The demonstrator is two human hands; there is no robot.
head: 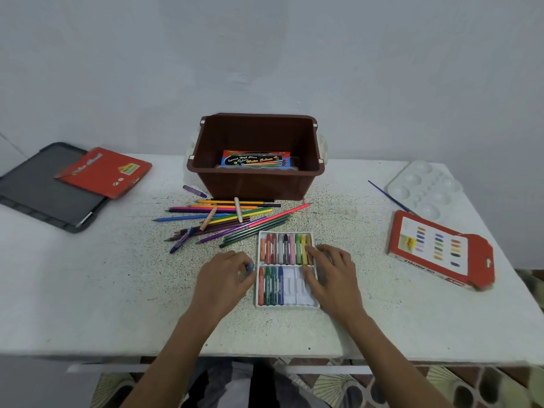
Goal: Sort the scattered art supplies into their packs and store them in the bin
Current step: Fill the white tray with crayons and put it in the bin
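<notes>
While the left hand [226,273] pinches a blue pastel [250,267] in its curled fingertips just beside the pastel tray [291,287], the right hand [332,270] lies with relaxed, nearly straight fingers on the tray's right side, seemingly steadying it. The tray sits on the table [117,290] in front of the brown bin [256,184], its upper row full and its lower row partly empty. The likeliest trouble is the light tray sliding or tipping if the pastel is pressed hard against a slot rim, which could shake the seated sticks loose. The right fingers also cover some free slots and may block the way in. Loose pastels [238,209] lie across the coloured pencils [223,222]; plucking one carelessly could set pencils rolling over the table.
</notes>
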